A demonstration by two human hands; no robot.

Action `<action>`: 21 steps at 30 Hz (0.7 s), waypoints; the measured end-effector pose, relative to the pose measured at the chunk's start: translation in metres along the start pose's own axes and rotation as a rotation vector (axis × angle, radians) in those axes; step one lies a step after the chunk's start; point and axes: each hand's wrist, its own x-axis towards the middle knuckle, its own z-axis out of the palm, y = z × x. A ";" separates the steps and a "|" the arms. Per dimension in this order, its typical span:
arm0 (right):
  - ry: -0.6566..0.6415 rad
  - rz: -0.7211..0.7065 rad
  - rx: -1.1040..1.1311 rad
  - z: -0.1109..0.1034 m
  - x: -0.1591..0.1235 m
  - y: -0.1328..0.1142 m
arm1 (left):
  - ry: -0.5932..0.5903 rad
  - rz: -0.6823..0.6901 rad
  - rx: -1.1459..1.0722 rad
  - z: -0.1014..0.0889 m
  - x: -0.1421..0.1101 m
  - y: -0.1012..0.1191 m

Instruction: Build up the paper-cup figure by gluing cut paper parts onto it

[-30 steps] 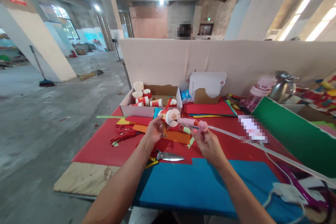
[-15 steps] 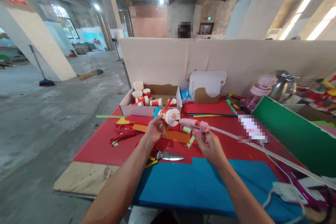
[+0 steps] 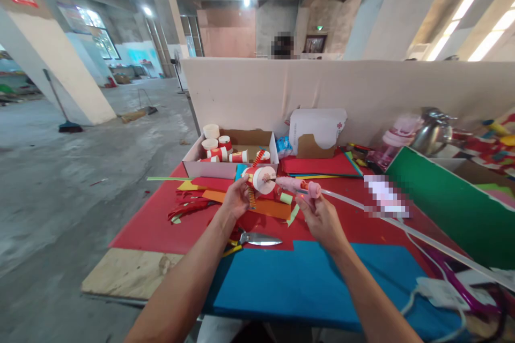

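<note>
My left hand point(image 3: 237, 198) is closed around a red and white paper cup point(image 3: 263, 179), its pale round end turned to the right. Folded paper strips stick out above and below the cup. In my right hand point(image 3: 324, 220) is a pink hot glue gun point(image 3: 300, 186), a small red light glowing on it. Its nozzle points left at the cup's end; whether the tip touches cannot be made out. A long translucent glue stick point(image 3: 362, 209) trails from the gun's back. Scissors point(image 3: 259, 239) lie below, between my forearms, their handles partly behind my left forearm.
A cardboard box point(image 3: 213, 170) with several paper cups stands behind my left hand. Orange paper point(image 3: 273, 209), red scraps and a blue sheet point(image 3: 314, 284) cover the table. At right are a green board point(image 3: 438, 203), a steel kettle point(image 3: 434, 134) and a white cable. A person's head shows beyond the partition.
The glue gun has shifted very slightly to the right of where it was. The left hand keeps the cup in nearly the same place.
</note>
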 end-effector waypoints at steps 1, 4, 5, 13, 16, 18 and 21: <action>0.001 0.004 0.004 0.000 0.001 -0.001 | 0.002 0.003 0.000 0.001 0.000 0.000; 0.007 -0.005 0.014 0.000 0.003 -0.004 | 0.009 0.000 -0.005 0.002 -0.001 -0.001; 0.012 -0.012 0.012 0.000 0.004 -0.005 | 0.009 0.000 -0.007 0.002 -0.001 -0.001; 0.022 -0.003 -0.011 0.001 0.003 -0.005 | -0.009 -0.008 -0.023 -0.002 0.001 -0.001; 0.042 -0.029 -0.018 0.001 0.004 -0.006 | -0.027 -0.014 -0.014 -0.002 0.002 0.000; 0.054 -0.032 -0.030 0.001 0.004 -0.007 | -0.026 -0.015 -0.007 -0.002 0.002 0.000; 0.049 -0.011 -0.038 0.002 0.003 -0.006 | 0.000 -0.015 -0.013 -0.002 0.002 -0.001</action>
